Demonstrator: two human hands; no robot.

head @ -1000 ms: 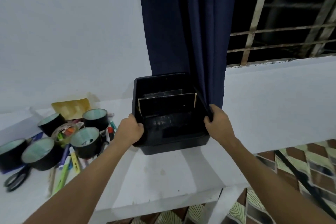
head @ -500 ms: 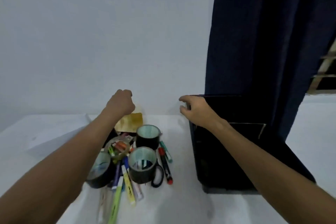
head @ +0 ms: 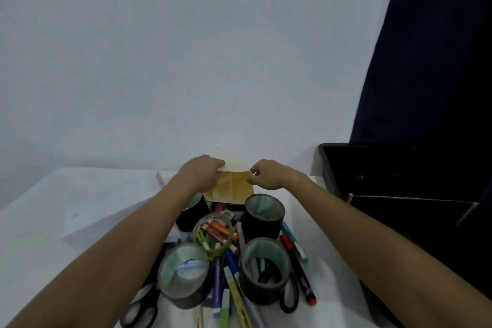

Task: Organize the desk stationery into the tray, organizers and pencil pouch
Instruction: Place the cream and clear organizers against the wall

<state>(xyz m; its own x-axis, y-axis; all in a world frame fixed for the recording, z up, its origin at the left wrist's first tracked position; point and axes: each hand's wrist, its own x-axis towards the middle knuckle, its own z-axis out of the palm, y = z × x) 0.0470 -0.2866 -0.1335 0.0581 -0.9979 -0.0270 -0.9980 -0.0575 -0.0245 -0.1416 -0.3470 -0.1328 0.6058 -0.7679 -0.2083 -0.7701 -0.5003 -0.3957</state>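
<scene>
- Reaching past the pile, I have both hands at the far edge of the desk (head: 48, 221), on the yellow pencil pouch (head: 232, 189) that lies flat near the wall.
- My left hand (head: 201, 174) pinches the pouch's upper left corner, fingers curled over it; my right hand (head: 266, 174) pinches the upper right corner between thumb and fingertips. Neither hand holds anything else.
- I read this as the opening step: taking hold of the pouch so it can be opened or brought closer. I cannot tell whether its mouth is open.
- The stationery is still unsorted. Four dark tape rolls stand among it, one (head: 265, 214) just below the pouch, and a clear tape roll (head: 215, 234) lies on top of a heap of markers and pens (head: 231, 269).
- Scissors (head: 138, 313) lie at the near left; a red-capped marker (head: 296, 266) lies at the right of the pile.
- The black tray (head: 330, 168), with a divider inside, sits well to the right by the dark curtain (head: 426, 61).
- Next, I judge, the pouch needs lifting clear of the roll touching its lower edge, without knocking the rolls over, then holding open with one hand while the other feeds pens in.
</scene>
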